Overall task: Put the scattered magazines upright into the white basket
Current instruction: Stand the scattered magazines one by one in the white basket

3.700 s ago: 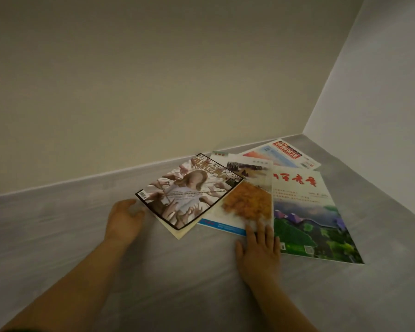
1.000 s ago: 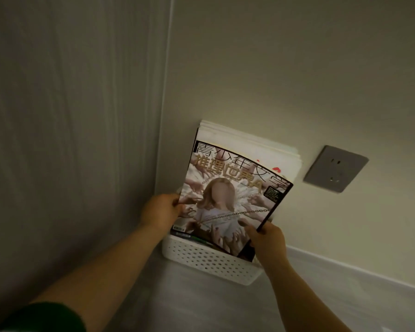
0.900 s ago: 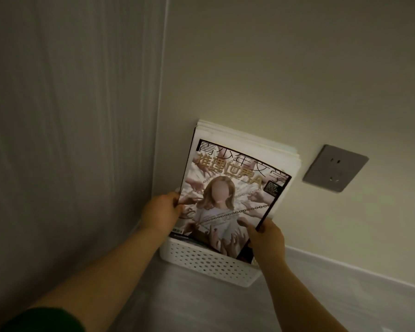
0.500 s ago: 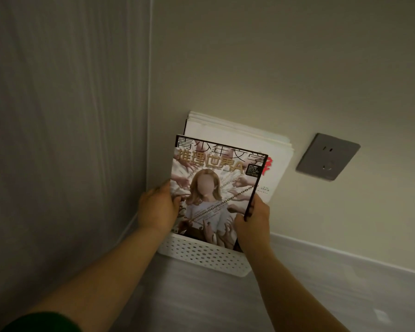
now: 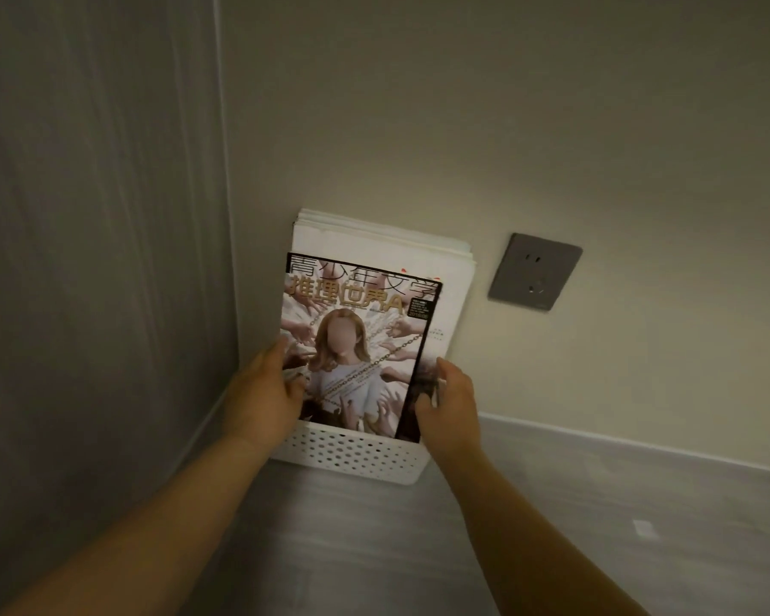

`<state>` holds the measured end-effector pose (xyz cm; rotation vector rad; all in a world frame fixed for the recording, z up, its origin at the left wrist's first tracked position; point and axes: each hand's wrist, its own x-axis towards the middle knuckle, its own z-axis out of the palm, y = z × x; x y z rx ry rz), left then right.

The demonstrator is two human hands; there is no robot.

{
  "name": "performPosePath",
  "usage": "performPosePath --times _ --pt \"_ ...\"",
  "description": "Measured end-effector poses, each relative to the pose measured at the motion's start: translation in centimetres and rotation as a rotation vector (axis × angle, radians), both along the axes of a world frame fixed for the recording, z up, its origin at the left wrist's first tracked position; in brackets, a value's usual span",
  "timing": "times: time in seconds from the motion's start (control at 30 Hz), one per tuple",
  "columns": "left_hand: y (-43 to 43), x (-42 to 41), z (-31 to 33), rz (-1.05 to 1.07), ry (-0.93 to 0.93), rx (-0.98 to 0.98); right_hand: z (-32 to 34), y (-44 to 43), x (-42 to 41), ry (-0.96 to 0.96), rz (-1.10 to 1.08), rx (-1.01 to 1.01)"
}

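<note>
Glossy magazine (image 5: 356, 344) between both hands' grip

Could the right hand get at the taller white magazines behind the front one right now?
Probably yes: the right hand grips the front magazine, but the white magazines' right edge sticks out uncovered just above it.
</note>
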<state>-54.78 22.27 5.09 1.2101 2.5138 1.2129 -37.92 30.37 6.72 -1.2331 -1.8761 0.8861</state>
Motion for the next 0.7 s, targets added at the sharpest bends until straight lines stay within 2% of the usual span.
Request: performPosePath --times 0.07,0.17,0.43,0.7 --pt "-0.6 2.4 0.5 -0.04 0.0 0.125 -0.2 -0.2 1.8 -0.021 -0.038 0.018" --pt "-1.9 7.1 0.5 -0.087 -0.114 0.238 -0.7 -0.5 5.7 -0.042 -0.091 0.099" --pt "-3.4 21.1 -3.2 -0.35 -0.219 -0.014 -4.2 -0.9 23.7 -0.198 -0.29 0.063" --pt "-0.6 37.3 -4.6 -0.49 -0.209 -0.171 -7.1 -0.3 47.6 -0.498 -0.502 -0.088"
